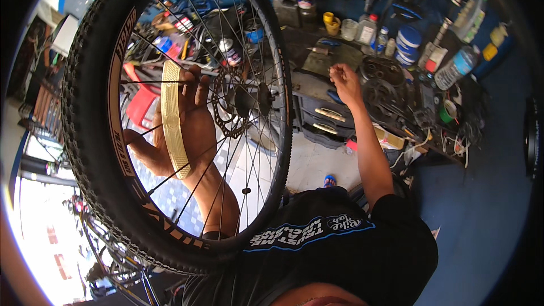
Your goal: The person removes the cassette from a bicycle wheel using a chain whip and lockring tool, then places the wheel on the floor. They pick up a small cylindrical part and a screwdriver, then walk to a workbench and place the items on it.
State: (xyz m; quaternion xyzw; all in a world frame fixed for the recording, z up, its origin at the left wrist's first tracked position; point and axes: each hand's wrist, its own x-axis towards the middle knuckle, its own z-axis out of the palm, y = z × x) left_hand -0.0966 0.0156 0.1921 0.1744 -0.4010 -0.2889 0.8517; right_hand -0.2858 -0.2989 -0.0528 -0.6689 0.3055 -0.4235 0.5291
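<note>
A bicycle wheel point(277, 204) with a knobbly black tyre stands tilted in front of me on the left. A disc brake rotor point(225, 107) surrounds its hub, whose axle end shows bare. Behind the spokes, my left hand point(195, 130) supports the wheel, its thumb near the rim and its fingers bent among the spokes. A long yellowish reflector point(171, 119) crosses in front of that palm, partly hiding the fingers. My right hand point(344, 82) is raised away from the wheel, near the workbench, with its fingers curled together. Whatever it may hold is hidden.
A cluttered workbench point(311, 62) runs along the blue wall, bearing bottles, a blue tub point(408, 42) and yellow cups point(331, 24). Beneath the top are drawers with pale handles point(330, 114). A red chair point(141, 102) shows through the spokes. Bicycle parts crowd the lower left.
</note>
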